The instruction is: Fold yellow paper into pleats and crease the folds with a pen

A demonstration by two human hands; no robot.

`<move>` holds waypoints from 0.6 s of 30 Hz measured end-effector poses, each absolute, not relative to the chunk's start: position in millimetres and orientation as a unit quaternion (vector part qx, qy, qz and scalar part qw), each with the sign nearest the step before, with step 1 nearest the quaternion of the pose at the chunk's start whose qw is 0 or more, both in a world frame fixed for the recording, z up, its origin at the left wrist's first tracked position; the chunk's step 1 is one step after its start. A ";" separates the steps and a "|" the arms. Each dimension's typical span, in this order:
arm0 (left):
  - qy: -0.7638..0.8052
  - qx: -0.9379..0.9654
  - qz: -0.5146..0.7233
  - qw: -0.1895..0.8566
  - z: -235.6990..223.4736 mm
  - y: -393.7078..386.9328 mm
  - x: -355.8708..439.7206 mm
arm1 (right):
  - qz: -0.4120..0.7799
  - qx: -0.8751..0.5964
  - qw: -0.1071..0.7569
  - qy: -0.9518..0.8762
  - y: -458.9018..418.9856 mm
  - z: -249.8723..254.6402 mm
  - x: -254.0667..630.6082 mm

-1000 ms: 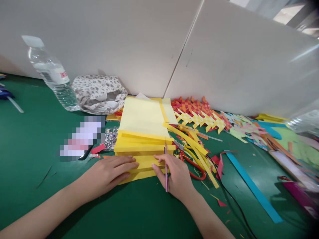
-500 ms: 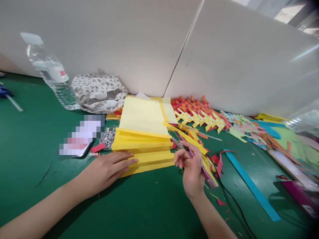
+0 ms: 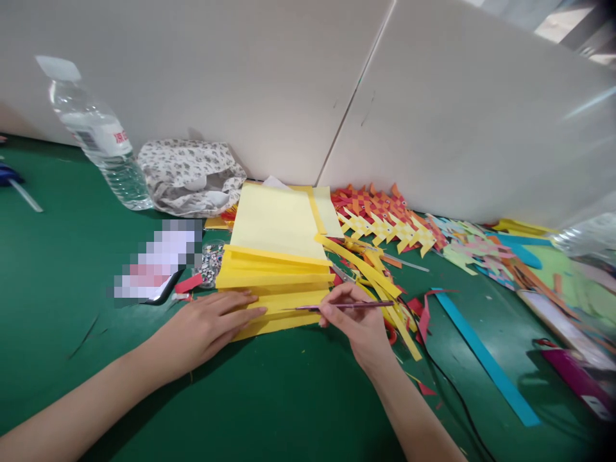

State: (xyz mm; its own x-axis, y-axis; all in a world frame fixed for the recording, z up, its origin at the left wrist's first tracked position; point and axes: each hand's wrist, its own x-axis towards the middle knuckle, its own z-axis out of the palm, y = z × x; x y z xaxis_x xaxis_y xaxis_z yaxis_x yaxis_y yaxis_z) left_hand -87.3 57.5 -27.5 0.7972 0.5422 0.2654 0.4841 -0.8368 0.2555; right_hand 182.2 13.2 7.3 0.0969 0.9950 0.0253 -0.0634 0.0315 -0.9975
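My left hand (image 3: 212, 324) lies flat on the left part of a folded yellow paper sheet (image 3: 293, 298), fingers stretched out and pressing it to the table. In my right hand (image 3: 353, 314) is a slim craft knife (image 3: 359, 305) with a pink-purple handle, gripped between thumb and fingers. It is held almost level, seen edge-on, its thin tip pointing left over the yellow paper. Whether the tip touches the paper I cannot tell. Just behind the right hand, a scissor blade (image 3: 342, 274) shows among yellow strips (image 3: 375, 273).
Pale yellow sheets (image 3: 276, 218) lie behind the folded paper. To the left are a phone (image 3: 161, 263), a bag of small beads (image 3: 212, 263), a water bottle (image 3: 103, 141) and a patterned cloth pouch (image 3: 192, 176). Woven paper fish (image 3: 385, 231), a blue strip (image 3: 486, 356) and a black cable (image 3: 452, 391) are at right.
My right hand has turned and swung the craft knife from slanting beside the paper to nearly level, its tip now over the yellow sheet. My left hand stays put.
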 end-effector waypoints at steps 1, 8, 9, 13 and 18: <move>0.270 0.945 0.165 0.087 -28.0 57.6 -87.2 | 0.483 -0.509 0.531 -0.475 12.4 7.7 181.2; 0.275 0.943 0.171 0.082 -27.2 56.9 -87.3 | 0.470 -0.557 0.465 -0.503 11.4 5.9 173.4; 0.275 0.942 0.173 0.082 -26.9 56.9 -87.4 | 0.468 -0.557 0.463 -0.506 11.8 5.6 173.2; 0.276 0.940 0.184 0.086 -27.1 57.4 -87.1 | 0.460 -0.551 0.453 -0.529 13.4 4.2 176.8; 0.276 0.939 0.183 0.090 -27.5 57.2 -87.3 | 0.435 -0.551 0.465 -0.539 16.5 0.1 187.5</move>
